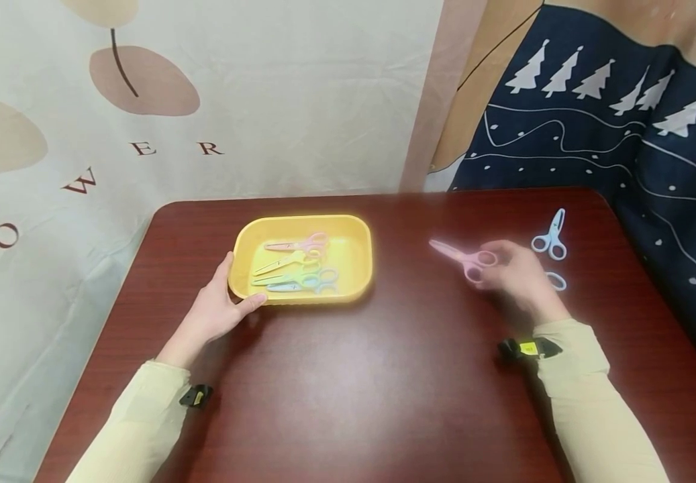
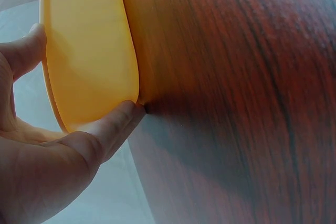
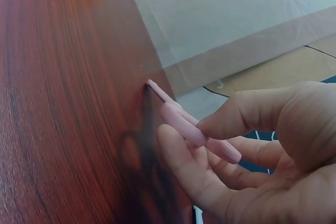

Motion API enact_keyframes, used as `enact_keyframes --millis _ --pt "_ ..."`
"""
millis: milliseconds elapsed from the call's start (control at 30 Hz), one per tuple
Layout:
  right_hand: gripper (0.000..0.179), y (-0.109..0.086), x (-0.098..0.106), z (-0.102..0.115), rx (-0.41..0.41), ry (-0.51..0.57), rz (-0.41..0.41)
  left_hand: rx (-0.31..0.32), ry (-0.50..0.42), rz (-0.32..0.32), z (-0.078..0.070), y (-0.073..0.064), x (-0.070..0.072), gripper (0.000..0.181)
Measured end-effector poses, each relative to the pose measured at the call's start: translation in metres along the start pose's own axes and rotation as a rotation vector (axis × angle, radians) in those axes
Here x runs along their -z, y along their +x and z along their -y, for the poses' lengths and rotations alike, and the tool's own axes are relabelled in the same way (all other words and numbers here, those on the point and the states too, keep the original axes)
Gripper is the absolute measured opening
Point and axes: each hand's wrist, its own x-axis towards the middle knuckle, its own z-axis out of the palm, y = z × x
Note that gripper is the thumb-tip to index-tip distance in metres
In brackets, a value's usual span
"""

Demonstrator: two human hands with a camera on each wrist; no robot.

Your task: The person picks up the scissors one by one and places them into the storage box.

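Note:
A yellow plastic tray (image 1: pixel 355 268) stands on the left half of the table. My left hand (image 1: pixel 217 305) grips its left end, the thumb at the front rim and the fingers at the side; the left wrist view shows the tray wall (image 2: pixel 89 51) between thumb and fingers. Inside the tray lie pink scissors (image 1: pixel 287 246), yellow scissors (image 1: pixel 284 261), green scissors (image 1: pixel 281 278) and blue scissors (image 1: pixel 290 287). My right hand (image 1: pixel 519 278) pinches another pair of pink scissors (image 1: pixel 449 253) by the handles above the table, blades pointing left. In the right wrist view, thumb and fingers hold the handle (image 3: pixel 181 124).
Blue scissors (image 1: pixel 552 238) lie at the far right of the dark red wooden table (image 1: pixel 335 396). Beside my right hand a blue handle loop (image 1: pixel 557 280) shows, the remainder hidden. Behind the table hang a pale printed cloth (image 1: pixel 317 100) and a navy tree-patterned cloth (image 1: pixel 565 141).

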Motion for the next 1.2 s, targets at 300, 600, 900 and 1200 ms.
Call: enact_keyframes --millis 300,600,900,1200 --pt "0.072 0.001 -0.004 0.003 0.054 -0.012 0.027 -0.003 0.0 0.004 -0.001 0.001 -0.001 0.113" --pt "0.07 0.002 -0.006 0.008 0.104 -0.038 0.031 -0.001 -0.004 0.004 0.0 0.001 -0.001 0.113" --pt "0.072 0.0 -0.007 0.017 0.133 -0.023 0.046 -0.004 -0.008 0.003 -0.002 0.0 -0.001 0.112" --pt "0.065 -0.004 -0.006 0.03 0.157 0.012 0.067 -0.004 -0.005 0.0 0.001 0.0 -0.001 0.112"
